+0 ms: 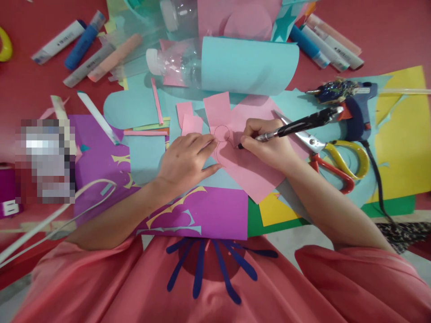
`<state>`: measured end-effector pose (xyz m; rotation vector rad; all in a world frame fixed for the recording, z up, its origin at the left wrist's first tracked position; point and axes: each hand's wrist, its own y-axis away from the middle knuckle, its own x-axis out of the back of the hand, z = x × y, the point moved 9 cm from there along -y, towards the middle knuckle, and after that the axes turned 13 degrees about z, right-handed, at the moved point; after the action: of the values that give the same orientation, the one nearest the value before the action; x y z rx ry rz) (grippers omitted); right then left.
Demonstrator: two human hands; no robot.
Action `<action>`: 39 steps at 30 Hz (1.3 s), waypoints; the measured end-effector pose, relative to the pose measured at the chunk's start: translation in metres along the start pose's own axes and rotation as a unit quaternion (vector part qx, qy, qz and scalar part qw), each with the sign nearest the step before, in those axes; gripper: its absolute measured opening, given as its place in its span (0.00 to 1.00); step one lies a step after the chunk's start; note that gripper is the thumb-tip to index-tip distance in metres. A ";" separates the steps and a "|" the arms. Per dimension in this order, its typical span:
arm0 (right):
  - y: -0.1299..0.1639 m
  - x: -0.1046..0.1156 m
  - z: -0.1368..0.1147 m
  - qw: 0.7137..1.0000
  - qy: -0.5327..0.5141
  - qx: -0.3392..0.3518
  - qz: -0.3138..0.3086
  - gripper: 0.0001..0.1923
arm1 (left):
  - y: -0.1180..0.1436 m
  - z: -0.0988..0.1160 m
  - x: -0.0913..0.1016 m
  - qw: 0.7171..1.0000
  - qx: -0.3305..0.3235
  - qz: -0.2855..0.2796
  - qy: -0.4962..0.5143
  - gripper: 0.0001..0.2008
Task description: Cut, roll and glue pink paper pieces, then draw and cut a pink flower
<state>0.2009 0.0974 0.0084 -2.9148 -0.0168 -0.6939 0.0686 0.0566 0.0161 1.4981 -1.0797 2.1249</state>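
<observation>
My right hand [267, 146] grips a black pen [303, 122], its tip down at the pink paper [259, 168]. A small circle and curved lines are drawn on that paper. My left hand [188, 157] rests flat on the paper's left side, fingers stretched out beside the drawn lines. Small cut pink pieces [190, 121] lie just beyond the left fingers. Right of my pen hand lie scissors [316, 144] with yellow and red handles, blades apart and partly over the pink sheet.
A clear bottle [180, 63] wrapped in light-blue paper lies across the back. A glue gun [360, 103] with a dark cord sits at the right. Markers [84, 45] lie at both back corners. Purple paper [225, 211] with yellow scraps is in front, and yellow paper [400, 148] at right.
</observation>
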 end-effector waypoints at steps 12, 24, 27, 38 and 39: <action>0.005 0.009 0.009 0.991 -0.093 -0.050 0.081 0.13 | -0.001 -0.007 0.003 0.999 0.023 0.009 -0.035 0.20; 0.006 0.004 0.008 0.997 -0.005 -0.031 0.069 0.15 | 0.000 -0.013 -0.004 0.998 0.058 -0.023 -0.002 0.19; 0.006 0.004 0.006 0.997 0.000 -0.022 0.068 0.17 | 0.000 -0.013 -0.004 0.998 0.058 -0.026 -0.003 0.19; 0.007 -0.002 0.001 0.999 -0.013 -0.017 0.028 0.13 | -0.001 -0.009 -0.001 0.999 0.020 -0.015 -0.048 0.19; 0.007 -0.002 0.002 0.999 -0.023 -0.024 0.026 0.13 | -0.001 -0.009 -0.001 0.998 0.019 -0.015 -0.049 0.19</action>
<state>0.2005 0.0907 0.0048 -2.9653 0.0711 -0.6277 0.0640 0.0641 0.0147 1.6413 -1.0467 2.0820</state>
